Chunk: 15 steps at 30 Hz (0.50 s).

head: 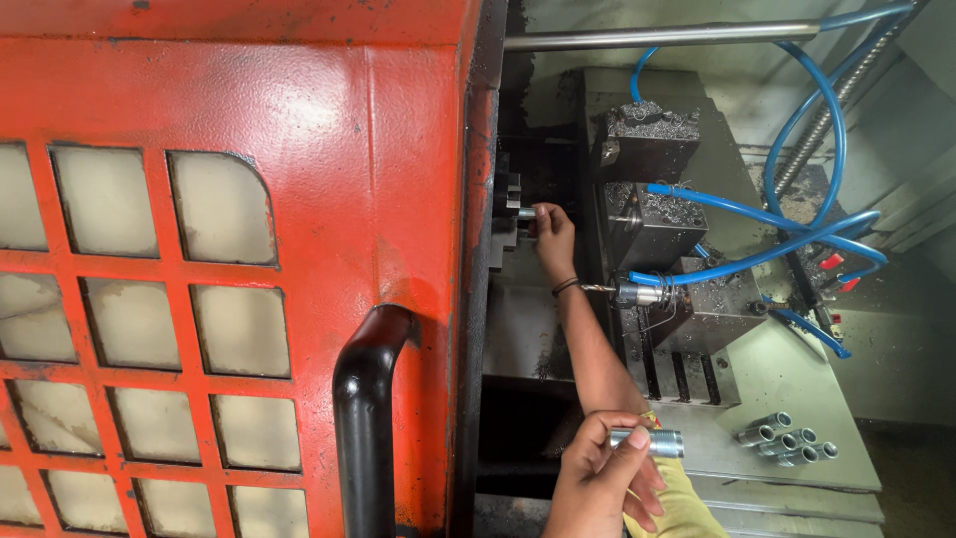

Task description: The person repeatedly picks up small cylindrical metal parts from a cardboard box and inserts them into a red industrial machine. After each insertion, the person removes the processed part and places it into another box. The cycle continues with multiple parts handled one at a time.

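Inside the lathe enclosure [697,90], the right hand [554,235] pinches a small metal part [526,213] at the chuck [506,214]; the left hand [597,478] grips a threaded steel fitting [652,441]; more fittings [787,440] lie on the ledge.

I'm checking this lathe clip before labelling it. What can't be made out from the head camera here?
- Chuck: mostly hidden behind the red door; how the small metal piece at the far hand sits in it is unclear.
- Which of the person's hands is which: arms overlap, lower frame edge cuts them.
- Threaded metal fitting: near hand's fingers cover one end.
- Door window panes: too clouded to see through.
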Motion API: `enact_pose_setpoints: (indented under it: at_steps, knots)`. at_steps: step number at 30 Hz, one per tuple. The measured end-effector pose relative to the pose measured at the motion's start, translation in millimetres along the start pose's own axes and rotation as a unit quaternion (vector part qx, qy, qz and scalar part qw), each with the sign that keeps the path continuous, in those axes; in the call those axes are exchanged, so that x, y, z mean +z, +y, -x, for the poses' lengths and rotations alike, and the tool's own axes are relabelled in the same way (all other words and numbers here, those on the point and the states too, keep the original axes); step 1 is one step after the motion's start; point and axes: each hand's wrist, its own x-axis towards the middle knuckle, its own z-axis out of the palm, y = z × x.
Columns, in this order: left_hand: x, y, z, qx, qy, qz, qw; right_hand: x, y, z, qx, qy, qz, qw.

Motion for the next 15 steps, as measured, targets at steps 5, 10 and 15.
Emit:
enact_pose_setpoints:
  at_steps: [5, 10, 15]
  knots:
    - [-2, 5, 1, -0.003, -0.020, -0.004, 1.000, 11, -2, -2, 0.058, 0.033, -0.019, 0.998]
    - [-4, 8, 1, 0.023, -0.022, -0.003, 0.999, 19, -7, 2, 0.046, 0.060, 0.187, 0.979]
    - [-2, -1, -3, 0.028, -0.012, 0.004, 1.000, 16, -8, 0, 0.080, -0.040, -0.078, 0.993]
